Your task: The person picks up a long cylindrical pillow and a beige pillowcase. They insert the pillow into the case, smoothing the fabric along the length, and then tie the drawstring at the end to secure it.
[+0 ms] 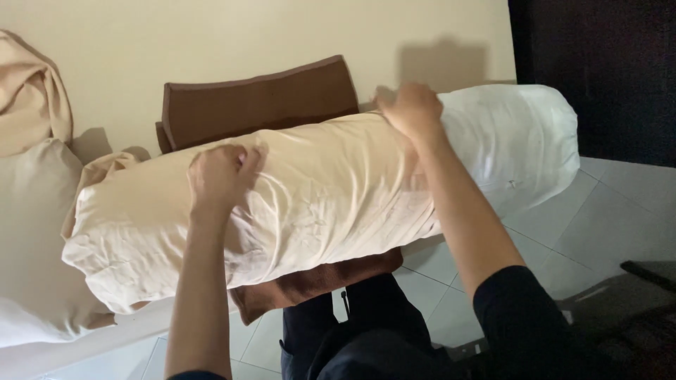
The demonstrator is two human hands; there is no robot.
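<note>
A long pillow (331, 204) is held across the lap, above the tiled floor (598, 218), one end bare white, the rest covered by a cream pillowcase (211, 239). The pillowcase fabric is gripped by the left hand (218, 176), fingers curled shut on a bunched fold. The case's edge near the top is pinched by the right hand (412, 109), fingers closed. A brown cushion (260, 98) is seen behind.
</note>
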